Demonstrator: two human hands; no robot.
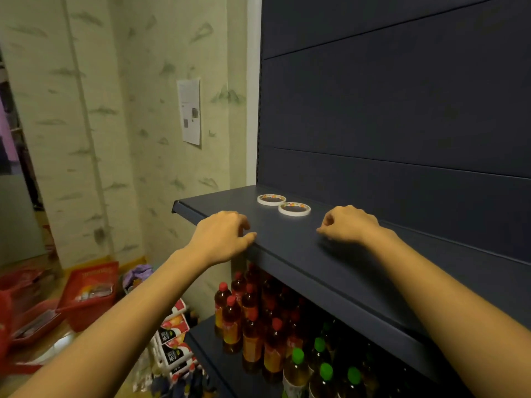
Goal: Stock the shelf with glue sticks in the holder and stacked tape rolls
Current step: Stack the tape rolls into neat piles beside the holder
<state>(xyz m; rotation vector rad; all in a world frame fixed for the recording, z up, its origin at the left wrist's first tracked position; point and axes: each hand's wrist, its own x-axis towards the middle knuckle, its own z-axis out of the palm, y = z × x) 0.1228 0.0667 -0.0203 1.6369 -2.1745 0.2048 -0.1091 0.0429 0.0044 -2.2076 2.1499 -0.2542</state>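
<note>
Two white tape rolls lie flat side by side on the dark blue shelf (287, 254): one (271, 199) further back on the left, the other (294, 209) to its right and nearer. They touch or nearly touch and are not stacked. My left hand (222, 235) hovers over the shelf's front edge, fingers loosely curled, holding nothing. My right hand (349, 224) rests on the shelf just right of the nearer roll, fingers curled under, nothing visible in it. No glue sticks or holder are in view.
The shelf's dark back panel (402, 110) rises behind the rolls. Below, a lower shelf holds several bottles with red caps (253, 317) and green caps (319, 357). Red baskets (89, 294) and drink cartons (172, 337) sit on the floor at the left.
</note>
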